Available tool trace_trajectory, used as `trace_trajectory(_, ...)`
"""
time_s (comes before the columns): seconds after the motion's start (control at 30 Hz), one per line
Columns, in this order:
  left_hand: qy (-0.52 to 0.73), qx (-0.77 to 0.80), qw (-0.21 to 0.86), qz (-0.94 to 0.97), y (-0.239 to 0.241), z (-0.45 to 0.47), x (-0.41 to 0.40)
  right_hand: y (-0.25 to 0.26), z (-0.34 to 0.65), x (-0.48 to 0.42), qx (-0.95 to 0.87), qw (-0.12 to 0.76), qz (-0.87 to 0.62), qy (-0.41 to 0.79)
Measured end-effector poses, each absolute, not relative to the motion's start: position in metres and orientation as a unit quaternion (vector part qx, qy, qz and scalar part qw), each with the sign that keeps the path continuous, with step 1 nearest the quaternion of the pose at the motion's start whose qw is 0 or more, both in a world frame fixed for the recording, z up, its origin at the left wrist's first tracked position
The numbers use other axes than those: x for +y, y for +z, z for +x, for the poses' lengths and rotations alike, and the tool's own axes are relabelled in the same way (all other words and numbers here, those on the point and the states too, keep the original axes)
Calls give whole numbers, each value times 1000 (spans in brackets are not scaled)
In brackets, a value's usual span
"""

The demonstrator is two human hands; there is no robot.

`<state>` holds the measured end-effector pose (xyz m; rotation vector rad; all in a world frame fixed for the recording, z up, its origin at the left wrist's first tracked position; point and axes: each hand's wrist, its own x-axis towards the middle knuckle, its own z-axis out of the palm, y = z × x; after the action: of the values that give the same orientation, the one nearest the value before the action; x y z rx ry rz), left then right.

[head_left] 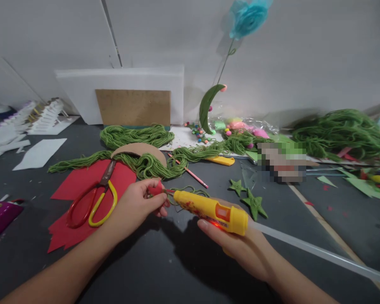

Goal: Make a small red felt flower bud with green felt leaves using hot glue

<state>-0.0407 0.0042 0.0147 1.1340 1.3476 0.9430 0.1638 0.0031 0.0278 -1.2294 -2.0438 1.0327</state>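
Observation:
My right hand (237,245) is wrapped round a yellow glue gun (212,210) with a long clear glue stick (319,252) sticking out behind it. The gun's nozzle points left at a small red piece (156,189) pinched in the fingers of my left hand (139,204). A thin loop of green yarn (190,192) lies just behind the nozzle. Both hands hover over the dark table (164,266).
Red-and-yellow scissors (93,202) lie on red paper (79,190) to the left. Green yarn bundles (139,136), a cardboard half-disc (142,150), a pencil (190,172), green felt stars (253,202), a yellow comb (221,160) and coloured beads (198,131) lie behind. More yarn (338,131) is piled at right.

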Motion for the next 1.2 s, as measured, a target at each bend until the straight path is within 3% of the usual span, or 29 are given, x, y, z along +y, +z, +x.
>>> trace_trajectory(0.9, 407, 573, 524, 482, 16, -39, 3, 27, 162, 3, -694, 236, -527, 430)
trace_trajectory(1.2, 405, 570, 528, 481, 16, -39, 2, 26, 164, 3, -704, 275, -488, 436)
